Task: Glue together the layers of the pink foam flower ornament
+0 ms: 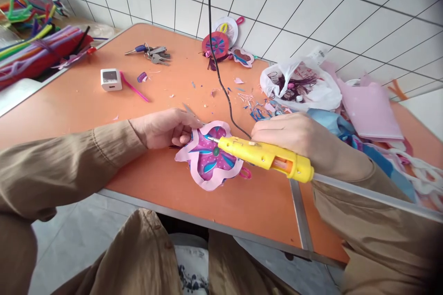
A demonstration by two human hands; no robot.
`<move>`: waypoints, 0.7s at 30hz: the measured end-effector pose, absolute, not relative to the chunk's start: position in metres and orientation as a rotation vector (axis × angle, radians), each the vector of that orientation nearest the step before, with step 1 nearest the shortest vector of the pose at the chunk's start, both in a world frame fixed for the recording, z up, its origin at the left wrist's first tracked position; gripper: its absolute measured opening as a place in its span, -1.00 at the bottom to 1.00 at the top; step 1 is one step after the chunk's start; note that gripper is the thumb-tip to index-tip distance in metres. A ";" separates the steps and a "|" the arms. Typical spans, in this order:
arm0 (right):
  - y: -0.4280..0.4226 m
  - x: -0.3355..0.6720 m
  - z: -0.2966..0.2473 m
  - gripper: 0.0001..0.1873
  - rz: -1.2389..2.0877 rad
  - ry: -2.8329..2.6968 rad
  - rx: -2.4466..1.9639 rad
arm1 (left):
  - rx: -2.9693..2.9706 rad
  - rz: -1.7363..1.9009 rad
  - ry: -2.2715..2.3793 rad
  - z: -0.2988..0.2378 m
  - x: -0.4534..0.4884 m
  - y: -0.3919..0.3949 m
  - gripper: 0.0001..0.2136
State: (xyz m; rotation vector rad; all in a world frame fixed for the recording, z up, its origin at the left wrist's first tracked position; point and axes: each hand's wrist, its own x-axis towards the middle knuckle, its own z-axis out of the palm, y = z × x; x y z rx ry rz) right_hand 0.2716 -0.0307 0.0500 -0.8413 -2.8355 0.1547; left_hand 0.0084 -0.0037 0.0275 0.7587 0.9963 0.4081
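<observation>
A flower-shaped paper craft in pink, purple and blue lies near the front edge of the orange table. My left hand pinches its left rim, fingers closed on the paper. My right hand is wrapped round a yellow glue gun, held level. The nozzle tip touches the upper middle of the craft. The gun's black cord runs up out of view.
Finished craft discs lie at the back by the tiled wall. Keys, a white charger block, a pink strip and paper scraps dot the table. A white plastic bag, pink sheets and pipe cleaners flank it.
</observation>
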 end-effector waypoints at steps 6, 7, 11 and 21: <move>-0.029 0.269 0.050 -0.69 -0.056 -2.860 -0.775 | 0.763 0.412 0.964 0.025 0.007 -0.003 -0.75; -0.029 0.268 0.050 -0.69 -0.061 -2.854 -0.774 | 0.768 0.410 0.958 0.024 0.007 -0.002 -0.76; -0.030 0.267 0.051 -0.69 -0.055 -2.849 -0.778 | 0.819 0.391 0.899 0.022 0.006 -0.002 -0.77; -0.026 0.270 0.046 -0.76 0.235 -2.837 -0.800 | 0.835 0.381 0.865 0.024 0.005 -0.004 -0.82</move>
